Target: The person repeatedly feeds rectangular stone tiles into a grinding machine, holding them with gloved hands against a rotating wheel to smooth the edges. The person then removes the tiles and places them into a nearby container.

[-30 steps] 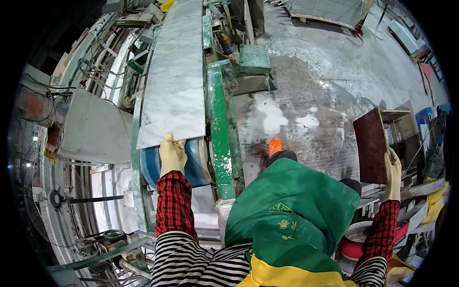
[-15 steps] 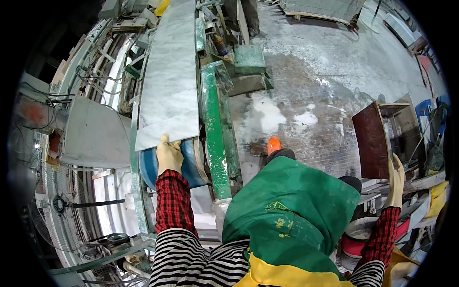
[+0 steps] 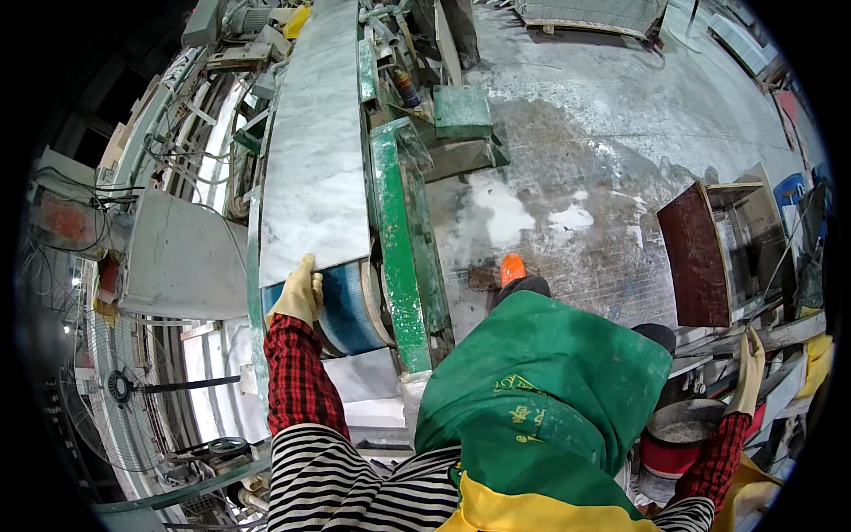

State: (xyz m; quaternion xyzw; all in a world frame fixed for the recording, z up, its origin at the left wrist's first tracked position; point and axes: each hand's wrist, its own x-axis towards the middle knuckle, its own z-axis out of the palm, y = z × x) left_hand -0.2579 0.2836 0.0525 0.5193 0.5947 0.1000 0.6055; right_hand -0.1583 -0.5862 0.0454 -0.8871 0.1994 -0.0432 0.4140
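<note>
A long white-grey marble slab [image 3: 315, 160] lies lengthwise on a conveyor to the left of me. Its near end overhangs a blue roller or belt end [image 3: 347, 306]. My left hand [image 3: 300, 294], in a cream glove, is at the slab's near edge, with one finger on its top face and the others curled; the fingers under the edge are hidden. On the far right, my right hand [image 3: 751, 365], also gloved, has its fingers stretched out and holds nothing. It is just below a dark red wooden box [image 3: 696, 257] that lies open on its side, beside a pale beam [image 3: 784, 332].
A green metal rail [image 3: 399, 239] runs along the conveyor's right side, with a spray can [image 3: 405, 89] and a green box [image 3: 463, 111] farther up. Low on the right stands a red bucket [image 3: 669, 452]. A fan [image 3: 118, 386] is at far left. The floor [image 3: 567, 160] is wet.
My left hand has slid left along the slab's near edge. My right hand has left the wooden box's edge and moved down and to the right.
</note>
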